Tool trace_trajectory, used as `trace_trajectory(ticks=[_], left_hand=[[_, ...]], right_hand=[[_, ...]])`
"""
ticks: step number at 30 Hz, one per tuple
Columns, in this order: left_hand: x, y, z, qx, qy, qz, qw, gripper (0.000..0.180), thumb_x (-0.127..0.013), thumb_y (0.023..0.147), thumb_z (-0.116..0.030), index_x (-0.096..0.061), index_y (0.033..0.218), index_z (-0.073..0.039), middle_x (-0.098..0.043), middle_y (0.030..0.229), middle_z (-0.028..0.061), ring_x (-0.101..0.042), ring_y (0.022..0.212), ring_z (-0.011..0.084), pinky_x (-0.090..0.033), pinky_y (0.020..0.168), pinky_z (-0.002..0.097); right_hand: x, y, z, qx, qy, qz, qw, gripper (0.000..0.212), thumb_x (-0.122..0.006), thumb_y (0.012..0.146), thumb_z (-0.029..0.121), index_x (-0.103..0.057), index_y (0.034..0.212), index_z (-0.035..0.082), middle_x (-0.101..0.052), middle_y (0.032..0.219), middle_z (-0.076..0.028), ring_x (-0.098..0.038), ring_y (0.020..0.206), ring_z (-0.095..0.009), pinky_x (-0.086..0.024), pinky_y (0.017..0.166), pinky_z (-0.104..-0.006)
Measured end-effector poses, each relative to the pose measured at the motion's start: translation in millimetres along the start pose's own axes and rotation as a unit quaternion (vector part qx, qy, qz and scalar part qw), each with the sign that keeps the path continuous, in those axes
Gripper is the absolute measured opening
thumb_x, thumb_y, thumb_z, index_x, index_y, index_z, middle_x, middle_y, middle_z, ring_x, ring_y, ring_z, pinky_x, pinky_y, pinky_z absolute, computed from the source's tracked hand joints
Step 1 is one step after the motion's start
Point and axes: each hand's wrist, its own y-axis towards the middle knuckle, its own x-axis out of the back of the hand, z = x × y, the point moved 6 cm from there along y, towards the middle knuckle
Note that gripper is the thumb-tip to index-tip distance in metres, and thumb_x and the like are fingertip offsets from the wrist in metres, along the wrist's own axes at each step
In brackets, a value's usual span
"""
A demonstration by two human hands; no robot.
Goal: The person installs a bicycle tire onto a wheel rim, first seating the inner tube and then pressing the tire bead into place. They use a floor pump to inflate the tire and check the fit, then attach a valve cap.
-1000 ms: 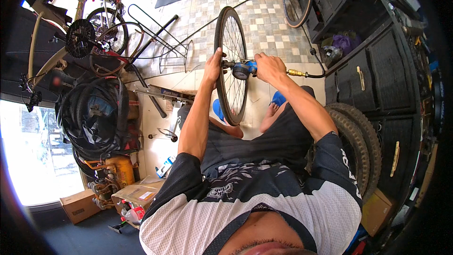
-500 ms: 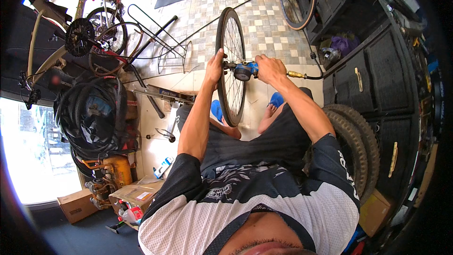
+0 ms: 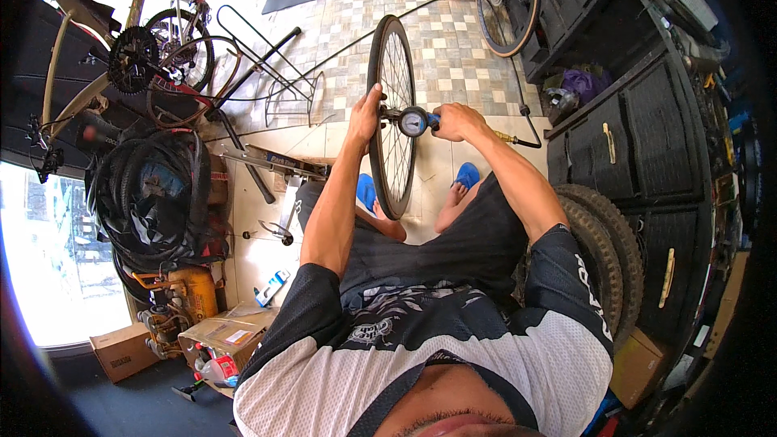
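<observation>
A bicycle wheel [image 3: 375, 73] with a dark tyre stands upright between my feet, seen nearly edge-on. My left hand [image 3: 366, 120] is closed on the wheel's left side, its thumb lying along the tyre. My right hand [image 3: 458, 122] grips a blue tyre inflator [image 3: 434, 120] to the right of the wheel. The inflator's round gauge [image 3: 413, 122] faces up, its dial showing in front of the spokes. Its nozzle end reaches the wheel beside my left fingers; the exact contact is hidden. A brass fitting [image 3: 505, 137] and black air hose run out past my right wrist.
Bicycles and a chainring [image 3: 133, 59] stand at the left, near a wire stand [image 3: 267, 65]. Below them lie a heap of black tubes [image 3: 154, 194] and an orange compressor [image 3: 193, 287]. Black drawers [image 3: 595, 150], knobbly tyres [image 3: 595, 243] and another wheel [image 3: 479, 8] line the right.
The inflator has turned so its gauge dial now faces up. My right hand has rolled with it and shifted slightly left; the left hand stays at the wheel.
</observation>
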Motion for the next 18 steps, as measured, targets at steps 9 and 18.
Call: trace_trajectory(ticks=[9, 18], left_hand=[[0, -1, 1, -0.009, -0.022, -0.017, 1.0, 0.078, -0.06, 0.092, -0.078, -0.072, 0.11, -0.003, -0.059, 0.081, 0.0051, -0.056, 0.072, 0.0165, -0.049, 0.065, 0.0327], [0, -8, 11, -0.002, -0.024, -0.012, 1.0, 0.076, -0.058, 0.094, -0.076, -0.072, 0.11, -0.003, -0.061, 0.086, 0.0062, -0.058, 0.076, 0.0171, -0.052, 0.065, 0.0332]], right_hand=[[5, -3, 5, -0.001, -0.003, 0.0, 1.0, 0.037, -0.07, 0.08, 0.03, -0.077, 0.111, 0.012, -0.077, 0.1, -0.018, -0.072, 0.098, -0.038, -0.057, 0.086, -0.0486], [-4, -10, 5, -0.006, -0.005, 0.011, 1.0, 0.037, -0.071, 0.081, 0.033, -0.077, 0.112, 0.013, -0.077, 0.104, -0.017, -0.072, 0.103, -0.037, -0.057, 0.088, -0.0485]])
